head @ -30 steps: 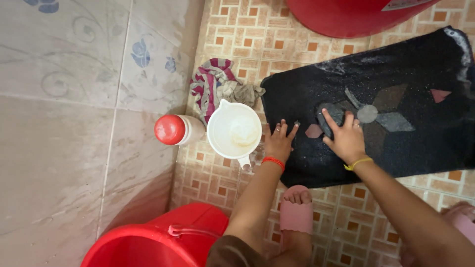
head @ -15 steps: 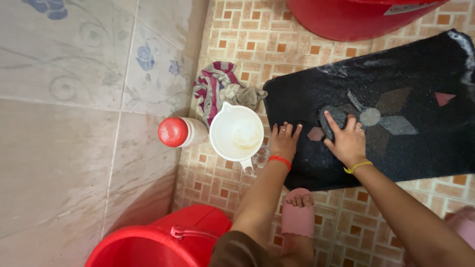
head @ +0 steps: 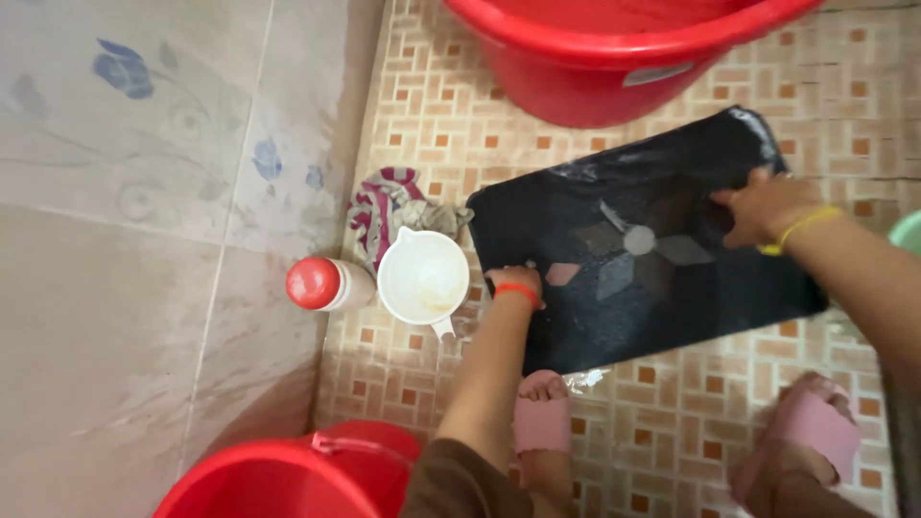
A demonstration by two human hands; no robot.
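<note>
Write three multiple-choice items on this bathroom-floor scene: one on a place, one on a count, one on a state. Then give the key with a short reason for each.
1. Where does the white jug stand?
A. on the dark mat
B. between the red-capped bottle and the dark mat
C. inside a bucket

2. How many red buckets show?
A. one
B. two
C. four

3. What is the left hand doing?
A. pressing on the mat's near-left edge
B. lifting the jug
C. gripping the bottle

Key: B, the jug sits on the floor tiles with the bottle on one side and the mat on the other; B, one red bucket at the top and one at the bottom; A, the left hand rests on the mat while the right hand is farther across it.
</note>
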